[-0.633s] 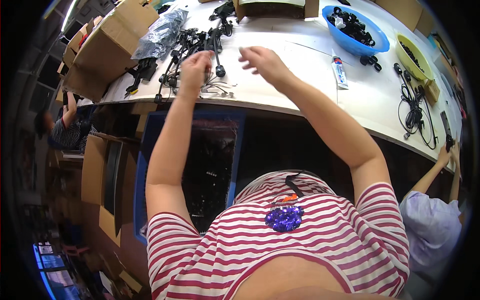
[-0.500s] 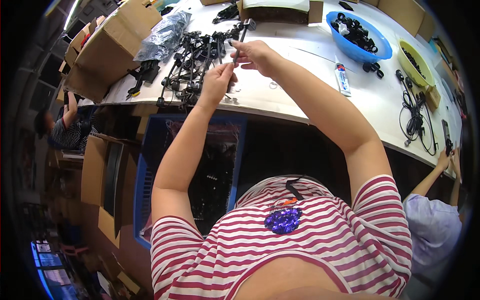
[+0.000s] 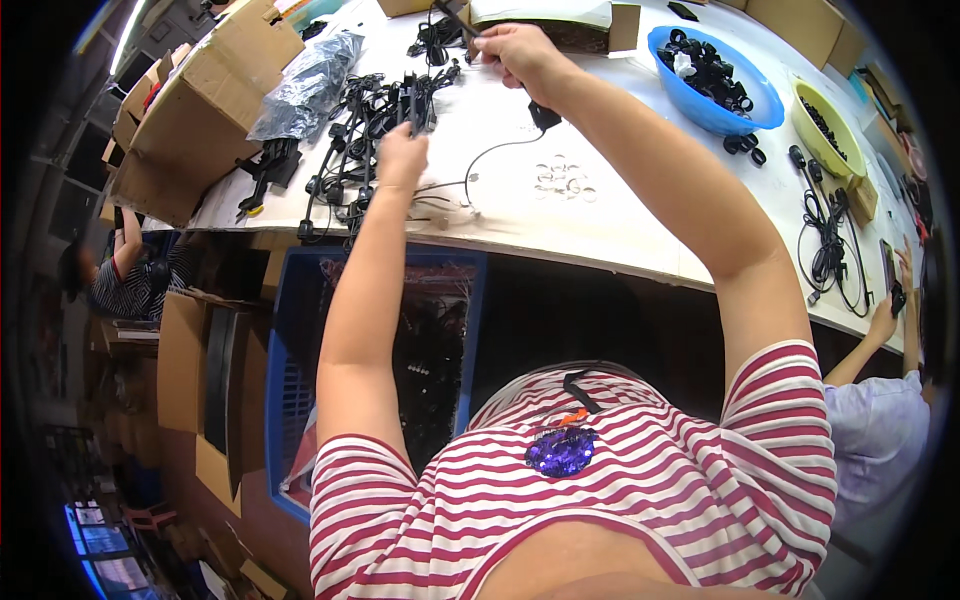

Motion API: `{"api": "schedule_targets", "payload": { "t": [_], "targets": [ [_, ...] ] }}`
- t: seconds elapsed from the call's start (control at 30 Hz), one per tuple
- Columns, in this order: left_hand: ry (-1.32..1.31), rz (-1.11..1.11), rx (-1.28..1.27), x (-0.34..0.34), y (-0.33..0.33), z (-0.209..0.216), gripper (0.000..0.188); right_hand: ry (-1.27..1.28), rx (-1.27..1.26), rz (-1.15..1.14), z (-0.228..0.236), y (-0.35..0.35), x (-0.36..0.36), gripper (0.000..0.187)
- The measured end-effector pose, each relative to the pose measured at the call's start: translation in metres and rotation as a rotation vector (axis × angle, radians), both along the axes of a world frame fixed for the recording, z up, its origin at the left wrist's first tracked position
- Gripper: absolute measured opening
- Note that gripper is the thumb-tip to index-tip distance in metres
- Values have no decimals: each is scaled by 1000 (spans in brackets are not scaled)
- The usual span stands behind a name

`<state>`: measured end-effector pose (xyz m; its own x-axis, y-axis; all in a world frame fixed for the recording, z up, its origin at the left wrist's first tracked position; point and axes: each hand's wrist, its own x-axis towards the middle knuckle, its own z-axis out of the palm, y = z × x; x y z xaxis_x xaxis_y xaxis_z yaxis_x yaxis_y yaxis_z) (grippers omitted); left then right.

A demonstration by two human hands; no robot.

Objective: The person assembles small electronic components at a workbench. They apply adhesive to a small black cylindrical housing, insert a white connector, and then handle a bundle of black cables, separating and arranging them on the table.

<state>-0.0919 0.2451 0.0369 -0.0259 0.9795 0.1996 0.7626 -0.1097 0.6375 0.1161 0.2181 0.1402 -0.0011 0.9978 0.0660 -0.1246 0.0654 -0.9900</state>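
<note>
My right hand (image 3: 525, 55) is raised over the far part of the white table, its fingers closed round a slim black bar-shaped piece (image 3: 455, 14) that sticks out to the left. Below that hand hangs a small black block (image 3: 544, 116), with a thin black cord curving down to the tabletop. My left hand (image 3: 402, 158) reaches into a tangled pile of black corded parts (image 3: 350, 155), fingers closed at an upright black corded part (image 3: 410, 98). Several small clear rings (image 3: 565, 178) lie on the table between my arms.
A blue bowl (image 3: 665, 85) of black rings and a yellow bowl (image 3: 858, 160) of small dark pieces stand right, near a coiled black cable (image 3: 828, 245). Cardboard box (image 3: 185, 130) and plastic bag (image 3: 310, 85) lie left. A blue crate (image 3: 280, 400) sits below; co-worker's hands (image 3: 885, 320) are far right.
My hands have moved apart: the right went up and away with the black piece, the left down and left to the pile. The clear rings now show; my right forearm covers the tube's place.
</note>
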Motion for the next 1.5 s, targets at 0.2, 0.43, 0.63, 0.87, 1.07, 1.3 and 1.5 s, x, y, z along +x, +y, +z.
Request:
{"api": "schedule_targets", "payload": {
  "t": [0.2,0.43,0.63,0.87,1.07,1.3,1.5],
  "targets": [
    [-751,-135,141,-32,9,5,33,136,296,-23,26,41,0,11],
    [-227,41,124,-59,15,-20,41,289,752,-106,112,33,-10,18],
    [174,34,315,-72,1,-19,37,460,806,-1,153,2,-28,19],
    [-88,-247,1138,-34,-124,61,8,-88,754,340,134,-62,-49,14],
    [74,-505,1290,-29,-283,120,16,-804,1029,520,58,-118,-99,13],
    [-444,-269,-22,-46,-299,67,34,-1123,1442,532,-7,-190,-83,16],
    [-1147,-338,-171,-1,-303,-4,23,-748,1079,95,-77,-234,-45,32]
  ]
}}
